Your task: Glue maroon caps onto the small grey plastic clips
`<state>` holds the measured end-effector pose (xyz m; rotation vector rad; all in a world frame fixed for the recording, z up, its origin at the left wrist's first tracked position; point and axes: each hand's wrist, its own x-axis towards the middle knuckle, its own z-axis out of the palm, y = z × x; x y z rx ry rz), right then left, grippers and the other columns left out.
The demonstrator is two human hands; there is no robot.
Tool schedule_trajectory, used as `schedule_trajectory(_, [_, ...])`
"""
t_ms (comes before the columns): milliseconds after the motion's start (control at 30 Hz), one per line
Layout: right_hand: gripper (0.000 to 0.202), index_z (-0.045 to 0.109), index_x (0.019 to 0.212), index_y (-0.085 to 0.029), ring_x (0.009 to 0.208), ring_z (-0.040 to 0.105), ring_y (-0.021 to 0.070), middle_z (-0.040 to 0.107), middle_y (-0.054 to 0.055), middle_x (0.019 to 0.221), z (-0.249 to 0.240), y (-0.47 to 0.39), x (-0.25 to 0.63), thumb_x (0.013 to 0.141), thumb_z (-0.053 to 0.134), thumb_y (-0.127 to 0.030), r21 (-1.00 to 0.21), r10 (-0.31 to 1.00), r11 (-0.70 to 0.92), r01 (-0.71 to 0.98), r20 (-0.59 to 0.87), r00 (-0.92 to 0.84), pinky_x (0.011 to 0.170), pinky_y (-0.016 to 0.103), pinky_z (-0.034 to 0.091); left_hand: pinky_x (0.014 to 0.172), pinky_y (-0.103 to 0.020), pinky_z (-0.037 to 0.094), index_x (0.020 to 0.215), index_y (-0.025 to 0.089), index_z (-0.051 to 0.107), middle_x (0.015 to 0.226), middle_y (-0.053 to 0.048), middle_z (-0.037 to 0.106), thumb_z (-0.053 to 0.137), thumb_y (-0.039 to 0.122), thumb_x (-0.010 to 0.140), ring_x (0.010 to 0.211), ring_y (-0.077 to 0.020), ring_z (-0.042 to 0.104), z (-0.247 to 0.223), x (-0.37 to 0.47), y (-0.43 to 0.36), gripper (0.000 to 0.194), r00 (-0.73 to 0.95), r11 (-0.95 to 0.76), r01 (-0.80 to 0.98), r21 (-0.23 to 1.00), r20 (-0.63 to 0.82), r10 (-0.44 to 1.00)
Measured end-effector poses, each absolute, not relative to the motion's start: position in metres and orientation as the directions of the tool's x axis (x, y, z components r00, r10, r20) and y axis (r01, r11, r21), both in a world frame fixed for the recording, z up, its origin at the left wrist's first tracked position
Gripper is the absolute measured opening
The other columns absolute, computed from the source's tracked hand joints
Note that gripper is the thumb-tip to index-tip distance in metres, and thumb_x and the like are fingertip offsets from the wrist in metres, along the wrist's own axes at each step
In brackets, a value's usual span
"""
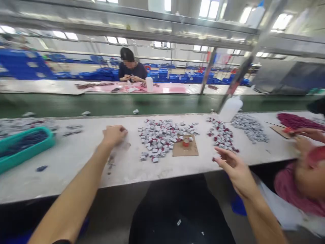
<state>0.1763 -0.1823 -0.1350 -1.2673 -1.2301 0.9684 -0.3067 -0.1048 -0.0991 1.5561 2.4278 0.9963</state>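
Note:
My left hand [113,136] is over the tabletop left of centre, its fingers curled together; whatever they may hold is hidden. My right hand [235,169] is near the table's front edge, thumb and fingers closing on a small white and dark-red piece [214,159]. Between the hands lies a heaped pile of small white-grey blocks with dark-red parts [158,137]. A brown cardboard square [179,151] borders this pile and carries a small round orange-red container [186,142]. Just beyond my right hand is another pile of white and dark-red pieces [223,135].
A teal tray [49,139] of dark pieces stands at the left. A white bottle [231,108] and grey-white pieces [250,127] are at the right. A co-worker's hands [304,139] work beside me there; another person [130,67] sits across. A metal post [236,79] rises behind.

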Motion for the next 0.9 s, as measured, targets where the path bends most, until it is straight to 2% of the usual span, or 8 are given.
schedule_trajectory(67, [0.060,0.092,0.118,-0.026,0.087,0.079,0.0276,0.086,0.009,0.100,-0.132,-0.180,0.170,0.075,0.104,-0.065,-0.996,0.990,0.085,0.040,0.089,0.107,0.078,0.042,0.070,0.111,-0.055,0.067,0.145,0.017,0.074,0.148,-0.014,0.074,0.079,0.044,0.111,0.130,-0.0316,0.076,-0.093,-0.298,-0.108,0.043,-0.490,0.250,0.714,0.654,0.212,0.845])
schedule_trajectory(133, [0.058,0.092,0.111,-0.025,0.083,0.080,0.0269,0.085,0.009,0.097,-0.132,-0.176,0.166,0.074,0.104,-0.068,-0.997,0.993,0.074,0.012,0.075,0.091,0.077,0.043,0.070,0.110,-0.054,0.065,0.126,0.015,0.076,0.133,-0.013,0.079,0.084,0.045,0.106,0.125,-0.0317,0.076,-0.087,-0.290,-0.115,0.037,-0.494,0.228,0.626,0.746,0.153,0.856])
schedule_trajectory(267, [0.056,0.086,0.096,-0.025,0.099,0.086,0.0321,0.085,0.011,0.108,-0.139,-0.166,0.161,0.075,0.103,-0.074,-0.998,0.997,0.055,-0.041,0.052,0.063,0.087,0.047,0.074,0.088,-0.044,0.064,0.095,0.022,0.067,0.092,-0.008,0.080,0.102,0.063,0.069,0.096,-0.0296,0.076,-0.084,-0.263,-0.145,0.059,-0.444,0.134,0.368,0.920,0.047,0.895])
schedule_trajectory(367, [0.061,0.084,0.100,-0.025,0.105,0.088,0.0345,0.086,0.012,0.110,-0.149,-0.155,0.159,0.075,0.103,-0.076,-0.999,0.998,0.046,-0.026,0.045,0.051,0.094,0.051,0.074,0.080,-0.041,0.065,0.091,0.025,0.067,0.088,-0.006,0.079,0.107,0.067,0.048,0.085,-0.0264,0.074,-0.093,-0.235,-0.173,0.073,-0.389,0.113,0.173,0.978,-0.037,0.921])
schedule_trajectory(500, [0.061,0.088,0.108,-0.024,0.106,0.086,0.0351,0.088,0.013,0.112,-0.166,-0.140,0.162,0.074,0.103,-0.073,-0.994,0.997,0.052,0.101,0.057,0.048,0.095,0.051,0.072,0.091,-0.045,0.072,0.088,0.028,0.073,0.089,-0.005,0.079,0.108,0.067,0.051,0.094,-0.0302,0.081,-0.102,-0.203,-0.201,0.065,-0.361,0.138,-0.047,0.989,-0.146,0.921])
schedule_trajectory(633, [0.045,0.095,0.106,-0.027,0.090,0.077,0.0291,0.088,0.012,0.114,-0.173,-0.129,0.170,0.078,0.101,-0.063,-0.956,0.993,0.087,0.282,0.105,0.049,0.089,0.049,0.068,0.091,-0.043,0.076,0.086,0.031,0.079,0.089,-0.002,0.080,0.115,0.044,0.040,0.094,-0.0304,0.083,-0.106,-0.185,-0.214,0.060,-0.353,0.213,-0.247,0.945,-0.292,0.889])
schedule_trajectory(767, [0.034,0.097,0.103,-0.031,0.088,0.075,0.0299,0.088,0.011,0.109,-0.168,-0.127,0.179,0.082,0.097,-0.057,-0.917,0.992,0.120,0.381,0.129,-0.004,0.085,0.049,0.065,0.091,-0.039,0.075,0.091,0.032,0.088,0.094,-0.004,0.084,0.113,0.045,0.044,0.099,-0.0307,0.085,-0.116,-0.173,-0.214,0.055,-0.366,0.263,-0.217,0.940,-0.328,0.871])
schedule_trajectory(900, [0.023,0.097,0.100,-0.034,0.096,0.080,0.0338,0.090,0.009,0.103,-0.158,-0.124,0.184,0.089,0.094,-0.053,-0.898,0.990,0.140,0.416,0.127,-0.060,0.088,0.049,0.065,0.076,-0.039,0.073,0.092,0.034,0.091,0.081,-0.004,0.080,0.110,0.056,0.056,0.077,-0.0267,0.077,-0.132,-0.165,-0.207,0.047,-0.371,0.270,-0.116,0.956,-0.294,0.881])
